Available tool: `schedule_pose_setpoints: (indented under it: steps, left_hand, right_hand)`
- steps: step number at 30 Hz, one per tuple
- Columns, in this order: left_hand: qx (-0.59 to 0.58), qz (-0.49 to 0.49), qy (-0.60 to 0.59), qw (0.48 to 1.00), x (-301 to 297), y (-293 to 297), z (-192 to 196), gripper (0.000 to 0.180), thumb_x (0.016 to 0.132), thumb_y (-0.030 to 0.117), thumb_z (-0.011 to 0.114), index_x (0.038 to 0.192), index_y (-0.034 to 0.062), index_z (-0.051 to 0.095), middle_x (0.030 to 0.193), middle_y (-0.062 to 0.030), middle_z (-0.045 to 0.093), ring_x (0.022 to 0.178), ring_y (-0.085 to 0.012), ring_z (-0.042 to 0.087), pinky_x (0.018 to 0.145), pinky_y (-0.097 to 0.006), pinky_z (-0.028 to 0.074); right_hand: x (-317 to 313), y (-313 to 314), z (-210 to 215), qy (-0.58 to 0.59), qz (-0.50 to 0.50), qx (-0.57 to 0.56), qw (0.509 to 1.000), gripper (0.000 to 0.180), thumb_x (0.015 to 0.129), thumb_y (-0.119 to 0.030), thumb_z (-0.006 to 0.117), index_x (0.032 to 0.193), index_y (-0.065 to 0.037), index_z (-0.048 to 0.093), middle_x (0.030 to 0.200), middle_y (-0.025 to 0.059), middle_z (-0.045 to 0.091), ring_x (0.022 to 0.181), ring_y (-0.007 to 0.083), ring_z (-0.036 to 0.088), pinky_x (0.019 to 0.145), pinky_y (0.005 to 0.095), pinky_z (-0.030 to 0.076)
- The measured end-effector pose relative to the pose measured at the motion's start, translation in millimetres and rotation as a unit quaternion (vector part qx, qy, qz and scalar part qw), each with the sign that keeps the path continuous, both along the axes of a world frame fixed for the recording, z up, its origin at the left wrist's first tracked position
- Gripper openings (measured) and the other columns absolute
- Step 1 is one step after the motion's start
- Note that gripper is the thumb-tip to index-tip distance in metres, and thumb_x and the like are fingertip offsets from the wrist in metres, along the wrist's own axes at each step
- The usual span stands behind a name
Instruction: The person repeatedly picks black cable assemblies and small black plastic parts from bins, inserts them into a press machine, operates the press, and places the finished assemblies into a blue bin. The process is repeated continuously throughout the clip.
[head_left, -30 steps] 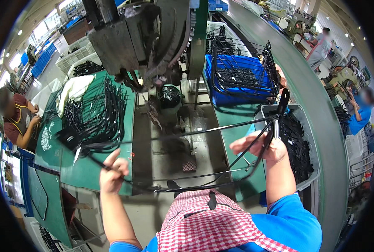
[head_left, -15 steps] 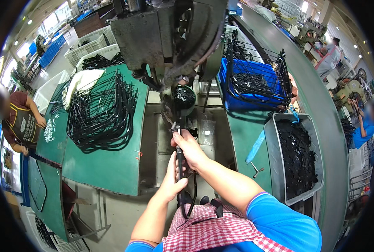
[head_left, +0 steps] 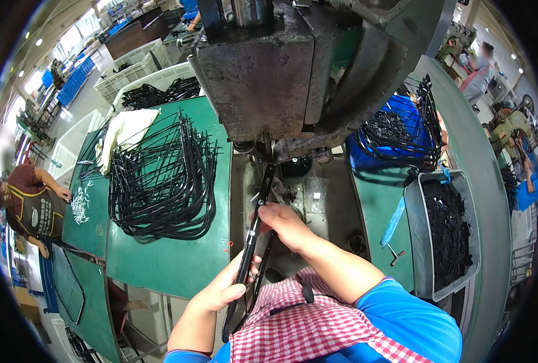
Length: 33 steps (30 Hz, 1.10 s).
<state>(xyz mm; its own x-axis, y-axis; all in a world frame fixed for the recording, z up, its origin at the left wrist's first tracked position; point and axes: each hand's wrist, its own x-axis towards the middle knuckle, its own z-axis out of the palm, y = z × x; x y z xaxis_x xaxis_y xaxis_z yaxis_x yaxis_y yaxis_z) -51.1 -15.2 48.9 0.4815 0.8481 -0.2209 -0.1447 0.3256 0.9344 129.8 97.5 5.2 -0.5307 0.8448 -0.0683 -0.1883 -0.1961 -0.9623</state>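
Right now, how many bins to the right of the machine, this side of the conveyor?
2 visible: the blue bin, farther back, and the grey bin, closer in. The machine may hide more.

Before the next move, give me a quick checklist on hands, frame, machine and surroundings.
1. Left hand on the black frame: ok, gripping its nearer part.
2. Right hand on the frame: ok, gripping farther up.
3. Frame's far end seated at the machine: cannot tell, dark overlap.
4. Co-worker's hand away from machine: ok, at the left.
5. T-handled tool apart from both hands: ok, on the right-hand table.
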Motion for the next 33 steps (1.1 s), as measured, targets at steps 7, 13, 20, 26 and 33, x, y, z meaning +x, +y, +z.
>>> schedule_pose_setpoints:
  steps: [7,13,20,26,33]
  left_hand:
    - [-0.016,-0.043,0.025,0.999,-20,16,-18,0.102,0.07,0.063,0.065,0.141,-0.0003,0.027,0.112,-0.006,0.044,0.096,-0.0141,0.042,0.088,-0.028,0.036]
    - [-0.007,-0.004,0.057,0.998,-23,13,-28,0.093,0.07,0.062,0.065,0.136,0.0028,0.037,0.125,-0.0047,0.045,0.106,-0.0146,0.046,0.091,-0.029,0.037]
    - [-0.014,-0.05,0.034,0.998,-28,17,-38,0.098,0.074,0.059,0.063,0.144,0.0022,0.023,0.126,-0.0069,0.042,0.106,-0.0167,0.043,0.095,-0.031,0.035]
    - [-0.045,-0.032,0.032,0.998,-30,16,-35,0.095,0.071,0.061,0.063,0.139,0.0024,0.032,0.129,-0.0066,0.042,0.112,-0.0167,0.044,0.097,-0.031,0.035]
    - [0.015,-0.051,0.034,0.998,-37,18,-47,0.097,0.078,0.056,0.063,0.147,0.0023,0.02,0.127,-0.0089,0.042,0.106,-0.0175,0.044,0.095,-0.032,0.036]
  right_hand:
    - [-2,3,-13,-0.016,0.018,-0.081,0.996,0.044,0.098,-0.04,0.04,0.101,-0.002,0.061,0.088,0.0068,0.066,0.082,0.0131,0.061,0.08,0.029,0.047]
    - [62,59,-60,-0.169,0.0,-0.028,0.985,0.034,0.096,-0.031,0.045,0.101,-0.003,0.064,0.09,0.0075,0.069,0.077,0.0174,0.065,0.078,0.0308,0.048]
    - [74,191,-131,-0.511,-0.288,0.284,0.759,0.029,0.092,-0.029,0.052,0.097,-0.004,0.065,0.087,0.0069,0.069,0.073,0.0192,0.065,0.073,0.0322,0.049]
    - [73,202,-132,-0.507,-0.303,0.275,0.759,0.025,0.09,-0.027,0.056,0.096,-0.004,0.064,0.088,0.0076,0.068,0.075,0.0202,0.065,0.071,0.0324,0.049]
    - [39,101,-5,-0.172,-0.203,0.124,0.956,0.022,0.088,-0.025,0.06,0.094,-0.004,0.064,0.089,0.0085,0.067,0.078,0.0214,0.065,0.07,0.0327,0.049]
